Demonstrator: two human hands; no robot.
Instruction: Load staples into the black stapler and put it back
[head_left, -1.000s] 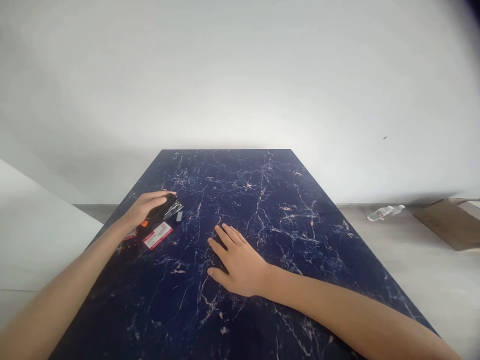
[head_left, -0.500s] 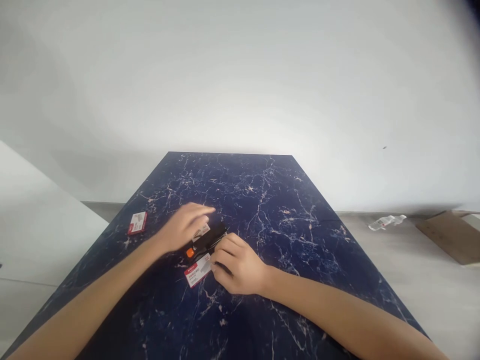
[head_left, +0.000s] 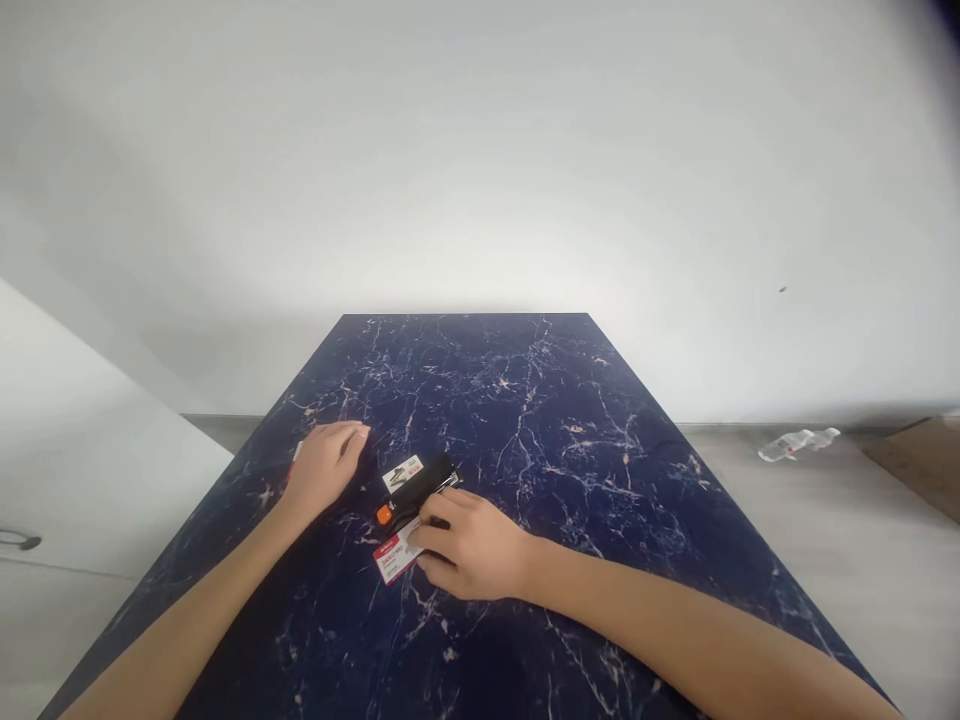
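Far half of the table (head_left: 525, 390) lies open (stapler (head_left: 417, 487) and probably boxes (head_left: 396, 559) crowd the near-left).

Left hand (head_left: 324, 472) palm-down, fingers together, left of centre, right hand (head_left: 471, 545) curled, fingertips down, centre frame, both forearms bare

Black stapler (head_left: 416, 487) with orange end, flat between two red-white boxes (head_left: 395, 557).

Soft even daylight, faint shadows; edges curve (dark vignette top right).
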